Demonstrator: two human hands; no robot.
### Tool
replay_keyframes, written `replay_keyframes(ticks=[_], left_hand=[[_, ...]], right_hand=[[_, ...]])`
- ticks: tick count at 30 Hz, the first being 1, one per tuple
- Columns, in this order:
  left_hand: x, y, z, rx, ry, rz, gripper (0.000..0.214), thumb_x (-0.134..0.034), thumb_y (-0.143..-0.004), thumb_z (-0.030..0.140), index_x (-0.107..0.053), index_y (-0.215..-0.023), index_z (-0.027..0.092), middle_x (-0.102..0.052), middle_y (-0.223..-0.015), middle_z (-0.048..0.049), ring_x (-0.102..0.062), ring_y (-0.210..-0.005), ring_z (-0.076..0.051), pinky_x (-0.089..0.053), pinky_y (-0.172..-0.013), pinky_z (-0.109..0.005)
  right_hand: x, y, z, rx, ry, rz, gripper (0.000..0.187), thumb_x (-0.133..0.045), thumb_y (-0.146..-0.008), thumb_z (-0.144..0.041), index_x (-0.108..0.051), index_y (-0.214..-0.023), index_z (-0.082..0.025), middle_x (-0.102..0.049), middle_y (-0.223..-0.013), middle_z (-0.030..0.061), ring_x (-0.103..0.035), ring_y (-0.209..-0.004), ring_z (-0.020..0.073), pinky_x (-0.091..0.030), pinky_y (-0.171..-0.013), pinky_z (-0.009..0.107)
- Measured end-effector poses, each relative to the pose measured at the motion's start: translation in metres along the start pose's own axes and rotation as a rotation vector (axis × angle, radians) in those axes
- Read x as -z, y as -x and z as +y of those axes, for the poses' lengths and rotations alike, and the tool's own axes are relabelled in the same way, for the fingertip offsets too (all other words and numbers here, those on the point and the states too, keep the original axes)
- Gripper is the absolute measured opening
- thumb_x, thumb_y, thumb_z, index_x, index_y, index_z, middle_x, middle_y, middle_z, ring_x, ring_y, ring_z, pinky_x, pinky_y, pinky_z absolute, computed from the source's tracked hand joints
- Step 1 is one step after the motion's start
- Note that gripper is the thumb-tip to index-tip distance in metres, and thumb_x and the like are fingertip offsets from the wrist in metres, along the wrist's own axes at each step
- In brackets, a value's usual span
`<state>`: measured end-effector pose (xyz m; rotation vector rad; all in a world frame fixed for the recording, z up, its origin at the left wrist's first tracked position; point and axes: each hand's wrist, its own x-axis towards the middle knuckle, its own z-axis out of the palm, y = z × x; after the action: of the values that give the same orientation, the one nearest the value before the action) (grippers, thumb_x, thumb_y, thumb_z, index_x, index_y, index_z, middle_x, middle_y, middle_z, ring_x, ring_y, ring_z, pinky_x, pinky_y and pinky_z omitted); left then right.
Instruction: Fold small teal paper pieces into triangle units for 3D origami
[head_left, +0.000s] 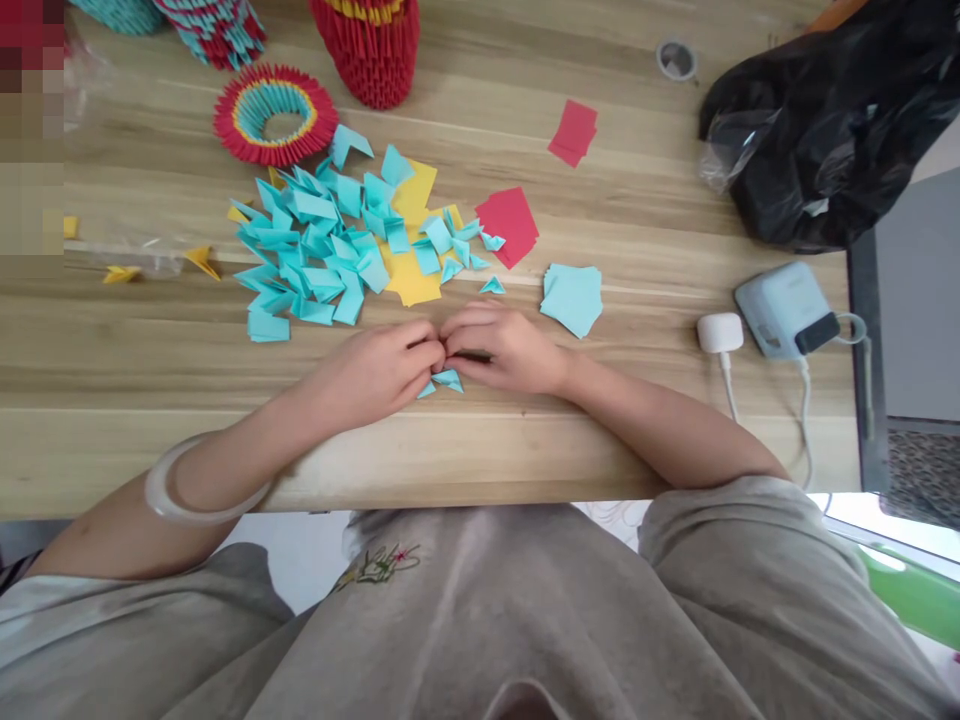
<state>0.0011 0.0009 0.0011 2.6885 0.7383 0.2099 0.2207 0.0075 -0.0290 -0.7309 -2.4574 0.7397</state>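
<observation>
Pale wood-grain planks are making up the desk [525, 450], which is stretching across the whole view. Near its front edge the left hand [382, 370] and the right hand [506, 350] are meeting fingertip to fingertip, both curled and pinching a small folded turquoise paper triangle [448, 380], whose points are poking out just beneath the fingers and touching the wood. A translucent white bangle [180, 490] is sitting on the left wrist.

Just beyond the hands a loose heap of folded turquoise paper pieces [315, 250] is lying partly over a yellow paper sheet [412, 275]. A flat stack of turquoise paper squares [574, 297] is resting just beyond the right hand, and a red paper square [510, 225] is lying beside the heap. Farther back, a ring built of red, yellow and turquoise folded pieces [275, 115] is standing near a red folded-paper vase shape [371, 45]. At the right end a crumpled black plastic bag [832, 130] is slumping behind a pale blue boxy device [787, 308] and a white plug [720, 332].
</observation>
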Motion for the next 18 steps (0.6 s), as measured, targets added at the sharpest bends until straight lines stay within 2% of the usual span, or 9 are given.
replay_keyframes(ticks=[8,18], left_hand=[[0.0025,-0.0005,0.0007,0.017,0.017,-0.03,0.028,-0.033,-0.095,0.019,-0.06,-0.091,0.016,-0.057,-0.094,-0.0061,-0.057,-0.077,-0.016,-0.044,-0.07,-0.027],[-0.0002,0.0002,-0.0014,-0.028,-0.019,0.02,0.026,-0.036,-0.095,0.016,-0.061,-0.089,0.015,-0.058,-0.091,-0.0071,-0.059,-0.076,-0.016,-0.046,-0.068,-0.028]], right_hand=[[-0.0009,0.0003,0.0006,0.03,0.007,0.039,0.019,-0.051,-0.094,-0.027,-0.066,-0.087,-0.016,-0.067,-0.095,0.0025,-0.059,-0.088,0.0119,-0.041,-0.082,0.027],[-0.0012,0.001,0.001,0.013,-0.001,0.026,0.019,-0.051,-0.094,-0.027,-0.066,-0.089,-0.016,-0.067,-0.096,0.003,-0.059,-0.09,0.0118,-0.041,-0.084,0.027]])
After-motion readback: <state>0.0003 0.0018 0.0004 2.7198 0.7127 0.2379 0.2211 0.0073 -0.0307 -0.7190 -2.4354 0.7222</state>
